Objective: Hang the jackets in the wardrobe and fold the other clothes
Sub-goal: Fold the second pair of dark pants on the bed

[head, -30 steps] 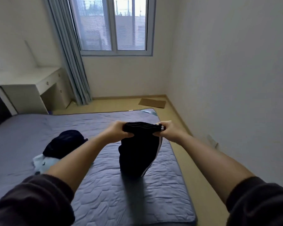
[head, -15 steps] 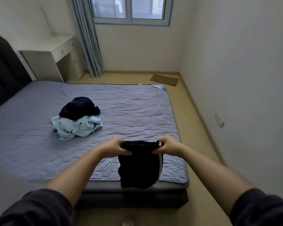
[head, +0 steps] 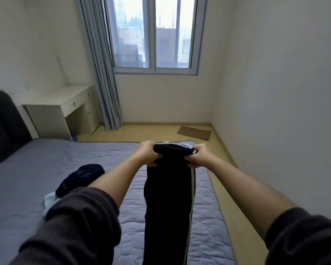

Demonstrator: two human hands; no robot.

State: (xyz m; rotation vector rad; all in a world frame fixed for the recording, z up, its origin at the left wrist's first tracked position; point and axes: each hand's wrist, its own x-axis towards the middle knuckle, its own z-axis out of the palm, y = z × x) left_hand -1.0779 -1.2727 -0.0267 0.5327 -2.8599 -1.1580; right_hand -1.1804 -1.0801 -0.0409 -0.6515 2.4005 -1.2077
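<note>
Black trousers (head: 168, 197) hang over the bed (head: 27, 178) near its edge, gripped by left hand (head: 148, 155) and right hand (head: 196, 156).

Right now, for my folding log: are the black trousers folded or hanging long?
Hanging long: left hand and right hand grip the waistband; the black trousers drop past the frame's bottom.

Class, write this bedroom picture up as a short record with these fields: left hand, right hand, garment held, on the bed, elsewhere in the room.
left hand: grips one end of the garment's top edge, fingers curled round it
right hand: grips the other end of that edge
garment held: black trousers with a white side stripe, hanging down from both hands
on the bed: dark garment touching a light blue garment, neither folded
elsewhere: desk, curtain, window, brown mat on the floor
</note>
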